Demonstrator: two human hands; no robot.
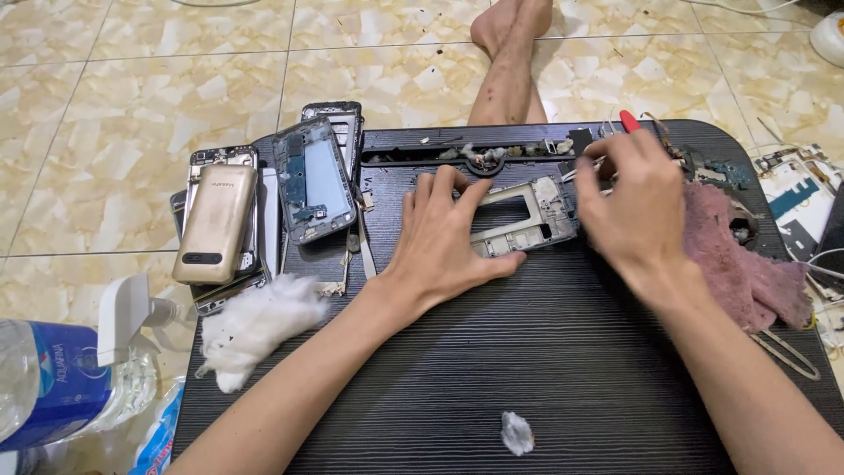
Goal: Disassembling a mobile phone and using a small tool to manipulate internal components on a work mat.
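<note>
My left hand (444, 237) lies flat on the black lap table (527, 369), fingers spread, pressing down a grey phone frame (536, 211). My right hand (637, 207) hovers over the frame's right end, fingers closed on thin metal tweezers (585, 167). A red-handled tool (629, 120) pokes out just behind this hand. The tweezers' tips are blurred and partly hidden by the fingers.
Opened phones and a gold back cover (215, 224) are stacked at the table's left. Cotton wads (255, 327) (517, 433), a pink rag (747, 264), a spray bottle (61, 374), circuit parts (796, 198) and a bare leg (510, 62) surround the work area on a tiled floor.
</note>
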